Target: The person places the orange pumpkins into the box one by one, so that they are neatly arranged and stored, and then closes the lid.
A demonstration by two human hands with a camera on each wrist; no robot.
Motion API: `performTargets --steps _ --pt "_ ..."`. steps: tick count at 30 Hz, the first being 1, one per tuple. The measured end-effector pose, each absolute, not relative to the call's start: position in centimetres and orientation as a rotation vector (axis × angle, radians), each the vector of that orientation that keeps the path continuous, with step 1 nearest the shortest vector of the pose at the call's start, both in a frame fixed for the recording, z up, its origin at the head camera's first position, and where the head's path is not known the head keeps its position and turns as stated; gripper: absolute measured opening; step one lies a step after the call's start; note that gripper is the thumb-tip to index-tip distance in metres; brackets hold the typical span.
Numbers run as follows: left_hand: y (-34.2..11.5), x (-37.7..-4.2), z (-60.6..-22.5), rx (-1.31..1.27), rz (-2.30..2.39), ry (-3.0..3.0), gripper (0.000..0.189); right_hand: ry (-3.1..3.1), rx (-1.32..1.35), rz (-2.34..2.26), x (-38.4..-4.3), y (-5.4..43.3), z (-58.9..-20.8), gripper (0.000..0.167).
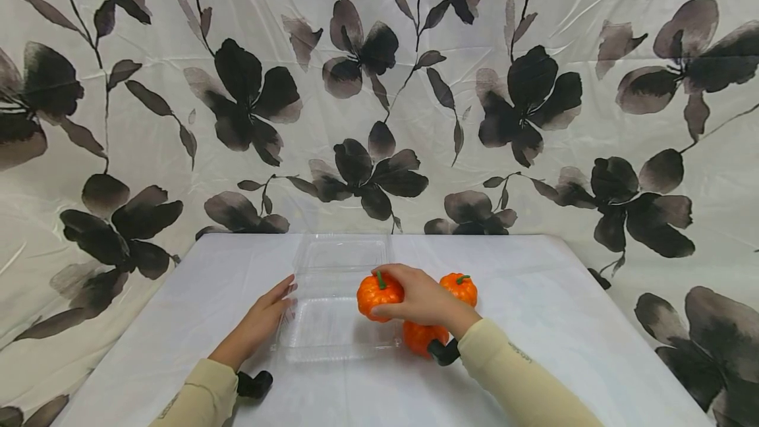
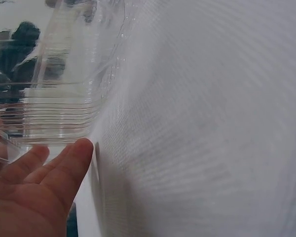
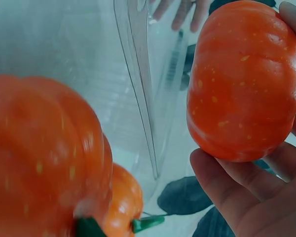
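Observation:
My right hand (image 1: pixel 423 295) grips a small orange pumpkin (image 1: pixel 377 295) with a green stem, holding it over the right side of a clear plastic clamshell box (image 1: pixel 320 325). In the right wrist view the thumb and fingers curl round the held pumpkin (image 3: pixel 244 81). The box lies open, its second half toward the back. At its left edge, my left hand (image 1: pixel 261 321) touches the side with straight fingers; the left wrist view shows these fingertips (image 2: pixel 81 148) against the ridged plastic wall (image 2: pixel 59 116).
Two more orange pumpkins stand on the white table (image 1: pixel 510 374) right of the box: one farther back (image 1: pixel 459 290), one nearer (image 1: pixel 422 338), partly under my right forearm. A floral cloth (image 1: pixel 356 84) hangs behind the table.

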State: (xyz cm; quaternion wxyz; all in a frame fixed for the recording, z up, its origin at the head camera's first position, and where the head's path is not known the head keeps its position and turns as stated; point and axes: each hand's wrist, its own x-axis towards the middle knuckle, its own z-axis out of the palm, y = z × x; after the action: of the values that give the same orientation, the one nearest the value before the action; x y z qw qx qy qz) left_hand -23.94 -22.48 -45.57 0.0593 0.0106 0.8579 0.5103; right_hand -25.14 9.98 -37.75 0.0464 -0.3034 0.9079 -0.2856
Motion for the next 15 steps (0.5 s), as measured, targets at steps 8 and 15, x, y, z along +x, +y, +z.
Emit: performTargets --steps 8,15 --pt "-22.5 -24.1 -45.6 0.025 1.543 2.604 0.059 2.769 -0.952 -0.876 -25.1 8.7 -38.3 0.069" --pt "-22.5 -24.1 -45.6 0.049 1.552 2.599 0.059 2.742 -0.957 -0.885 -25.2 7.4 -38.9 0.069"
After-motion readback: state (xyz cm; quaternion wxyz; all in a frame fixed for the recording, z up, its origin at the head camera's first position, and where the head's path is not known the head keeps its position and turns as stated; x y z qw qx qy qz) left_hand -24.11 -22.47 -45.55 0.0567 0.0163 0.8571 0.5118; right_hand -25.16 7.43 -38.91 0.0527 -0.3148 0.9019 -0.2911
